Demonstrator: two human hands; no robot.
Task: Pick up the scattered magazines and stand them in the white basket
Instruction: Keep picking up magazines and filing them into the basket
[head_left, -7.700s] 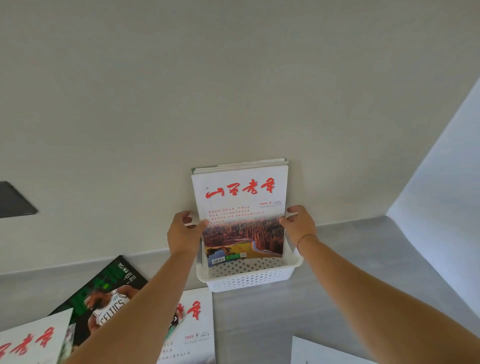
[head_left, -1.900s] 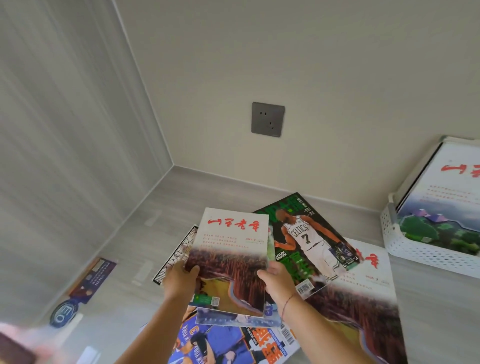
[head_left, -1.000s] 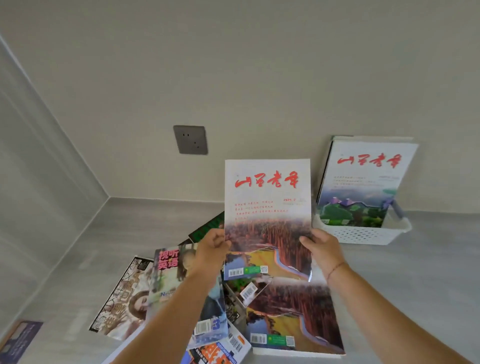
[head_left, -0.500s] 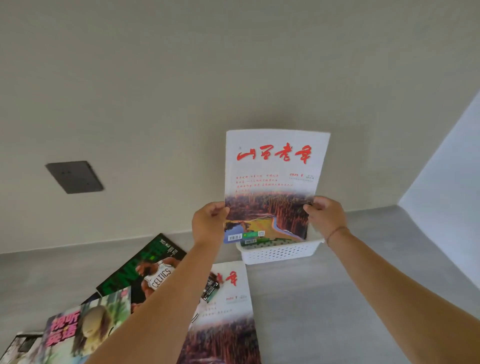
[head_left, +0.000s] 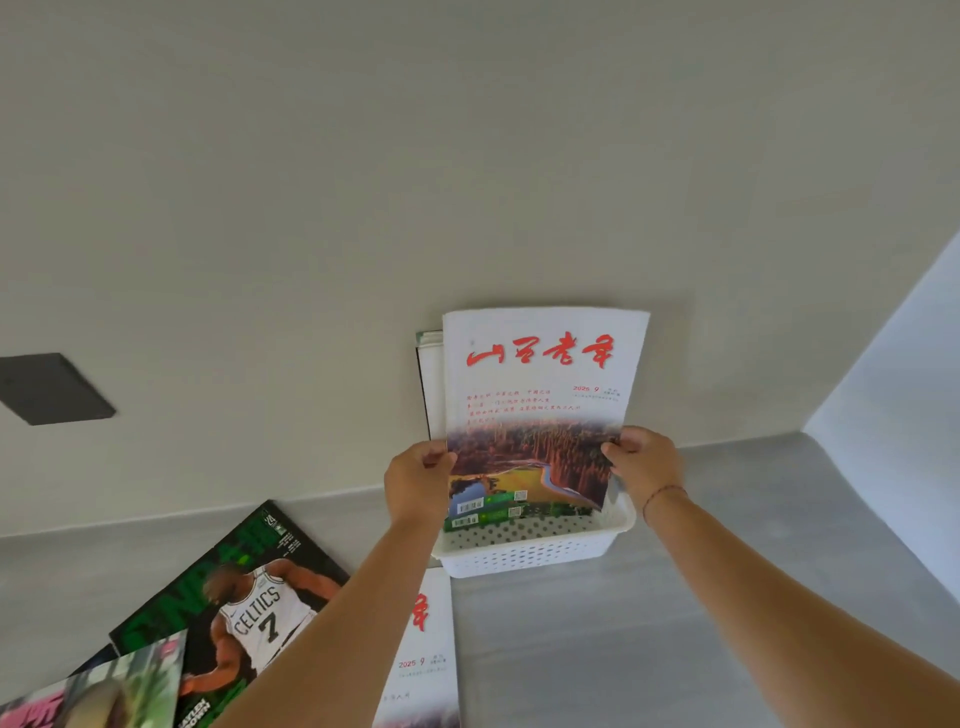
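I pinch a glossy, flat magazine (head_left: 540, 395) upright by its side edges, my left hand (head_left: 418, 486) and right hand (head_left: 647, 462) each curled round a margin with the thumb on the cover. Its lower edge sits at the mouth of the white basket (head_left: 530, 556), a rectangular plastic tub with perforated walls, in front of the standing magazines (head_left: 430, 374) leaning on the matte wall. A green basketball magazine (head_left: 234, 608) and a white one (head_left: 423, 654) lie flat on the smooth grey surface (head_left: 623, 649).
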